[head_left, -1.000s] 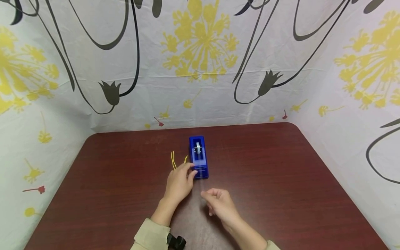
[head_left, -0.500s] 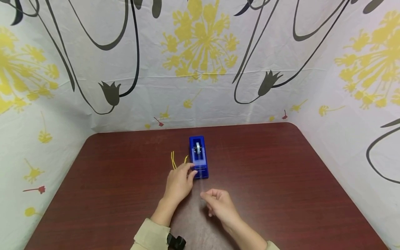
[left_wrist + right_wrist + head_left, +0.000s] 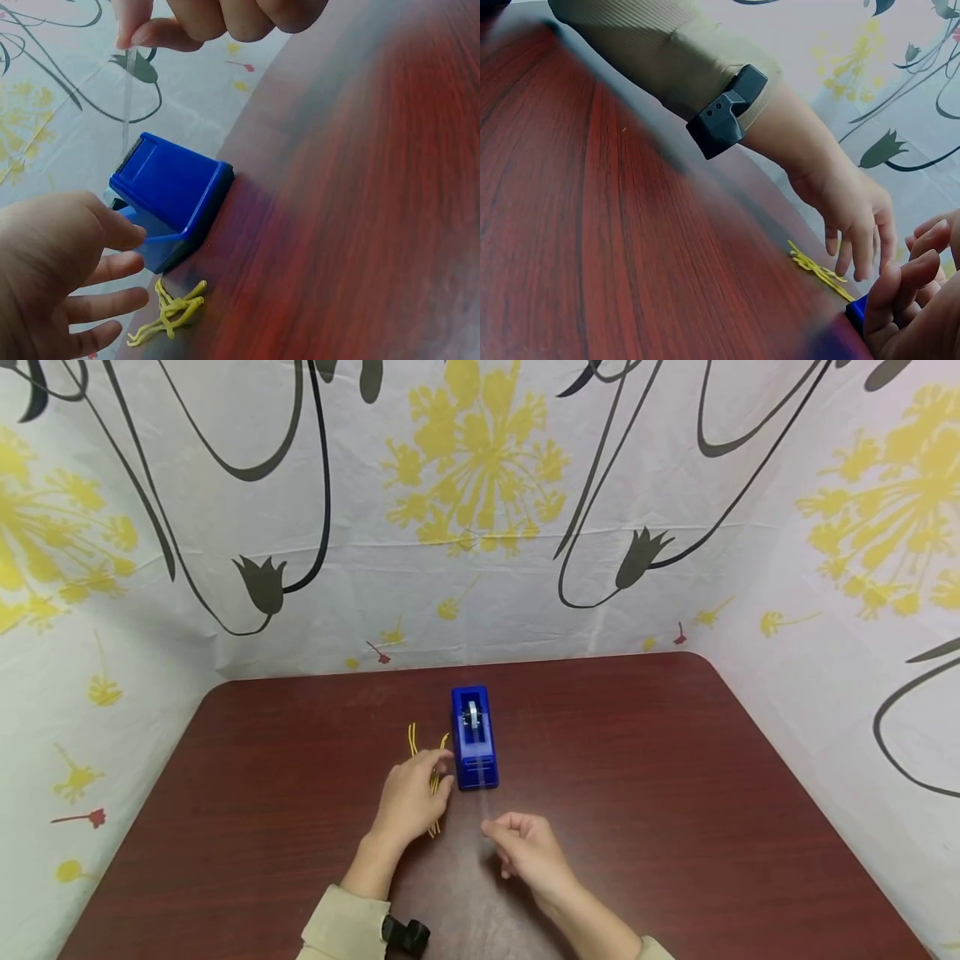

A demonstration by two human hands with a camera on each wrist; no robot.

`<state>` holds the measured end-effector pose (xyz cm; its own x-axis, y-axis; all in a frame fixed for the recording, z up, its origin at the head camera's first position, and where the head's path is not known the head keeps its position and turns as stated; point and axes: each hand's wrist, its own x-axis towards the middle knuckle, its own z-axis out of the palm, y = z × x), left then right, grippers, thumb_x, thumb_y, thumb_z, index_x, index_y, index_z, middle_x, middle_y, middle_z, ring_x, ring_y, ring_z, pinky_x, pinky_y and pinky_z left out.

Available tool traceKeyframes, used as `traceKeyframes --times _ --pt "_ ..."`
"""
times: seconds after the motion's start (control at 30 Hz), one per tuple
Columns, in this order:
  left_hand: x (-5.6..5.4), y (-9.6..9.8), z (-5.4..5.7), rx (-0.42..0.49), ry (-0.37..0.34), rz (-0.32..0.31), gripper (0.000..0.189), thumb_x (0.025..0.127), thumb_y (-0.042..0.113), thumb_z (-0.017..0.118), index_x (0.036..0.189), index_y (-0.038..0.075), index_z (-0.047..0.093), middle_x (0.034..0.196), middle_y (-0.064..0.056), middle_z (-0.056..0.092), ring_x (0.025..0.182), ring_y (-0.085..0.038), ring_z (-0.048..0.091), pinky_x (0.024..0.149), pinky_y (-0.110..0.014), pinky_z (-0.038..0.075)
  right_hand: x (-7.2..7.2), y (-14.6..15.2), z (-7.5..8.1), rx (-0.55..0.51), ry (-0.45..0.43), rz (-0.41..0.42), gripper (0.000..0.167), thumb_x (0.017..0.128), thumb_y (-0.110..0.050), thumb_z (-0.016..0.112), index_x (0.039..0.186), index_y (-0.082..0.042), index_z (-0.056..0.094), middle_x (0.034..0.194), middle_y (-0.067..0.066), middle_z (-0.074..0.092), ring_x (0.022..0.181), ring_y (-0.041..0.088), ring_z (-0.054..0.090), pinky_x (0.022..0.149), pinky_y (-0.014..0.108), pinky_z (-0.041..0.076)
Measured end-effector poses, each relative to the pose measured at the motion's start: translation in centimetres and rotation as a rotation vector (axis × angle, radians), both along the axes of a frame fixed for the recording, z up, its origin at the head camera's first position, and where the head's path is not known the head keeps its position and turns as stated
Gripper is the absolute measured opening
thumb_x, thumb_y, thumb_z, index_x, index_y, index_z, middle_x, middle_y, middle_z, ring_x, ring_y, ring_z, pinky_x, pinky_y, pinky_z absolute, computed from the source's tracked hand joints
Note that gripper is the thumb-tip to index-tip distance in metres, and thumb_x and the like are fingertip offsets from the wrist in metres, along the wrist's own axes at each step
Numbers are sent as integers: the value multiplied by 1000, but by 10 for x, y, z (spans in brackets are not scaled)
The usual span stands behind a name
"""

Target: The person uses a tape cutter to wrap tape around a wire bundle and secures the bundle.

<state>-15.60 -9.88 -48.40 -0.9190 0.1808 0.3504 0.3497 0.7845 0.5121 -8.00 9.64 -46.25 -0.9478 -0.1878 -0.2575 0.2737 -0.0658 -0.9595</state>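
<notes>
A blue tape dispenser (image 3: 476,752) with a roll inside stands on the table. From its toothed edge a strip of clear tape (image 3: 129,97) stretches out to my right hand (image 3: 528,852), which pinches the end between thumb and forefinger. Just left of the dispenser is my left hand (image 3: 412,797), fingers spread and loosely bent, holding nothing. In the left wrist view its thumb overlaps the dispenser's side. Tangled yellow cord (image 3: 176,307) lies on the table below this hand, partly hidden by it in the head view.
The dark red wooden table (image 3: 637,793) has rounded far corners. White cloth (image 3: 337,527) printed with flowers hangs behind it and along both sides. A black wrist camera (image 3: 727,112) is strapped over the left sleeve.
My left hand has come away from the dispenser and shifted left, over the yellow cord, showing more of it. The right hand stays in place with the tape.
</notes>
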Motion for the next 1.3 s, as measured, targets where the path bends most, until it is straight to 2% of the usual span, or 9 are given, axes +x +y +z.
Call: traceKeyframes --times 0.2,0.5,0.83,1.07,1.3 --pt "0 -4 -2 -46 24 95 29 88 20 79 113 7 73 94 -5 69 85 -25 64 78 -46 50 0 -1 0 1 -7 -5 19 95 -11 68 81 0 62 54 -5 44 41 4 35 48 21 43" --pt "3 -7 -1 -84 0 204 28 85 27 82 103 7 74 89 -5 67 82 -28 64 74 -47 51 -1 0 -2 7 -11 -10 19 94 -11 68 80 -1 62 53 -5 44 43 5 36 48 21 43" --pt "5 -10 0 -133 -132 324 39 84 41 81 92 4 73 81 -9 62 76 -33 62 69 -48 50 -1 0 -3 13 -19 -10 18 95 -12 69 81 0 63 54 -5 45 43 6 36 48 21 43" --pt "7 -8 1 -182 -224 342 40 81 45 82 85 7 68 77 -6 58 73 -31 61 67 -48 49 -1 0 -4 6 -5 8 19 95 -11 68 80 -1 61 53 -5 42 43 5 34 49 22 43" --pt "6 -9 2 -183 -222 326 33 79 28 80 63 14 54 65 -3 52 63 -28 58 61 -47 47 -1 0 -4 7 1 19 19 95 -12 68 80 -2 62 53 -5 41 43 5 34 50 22 44"
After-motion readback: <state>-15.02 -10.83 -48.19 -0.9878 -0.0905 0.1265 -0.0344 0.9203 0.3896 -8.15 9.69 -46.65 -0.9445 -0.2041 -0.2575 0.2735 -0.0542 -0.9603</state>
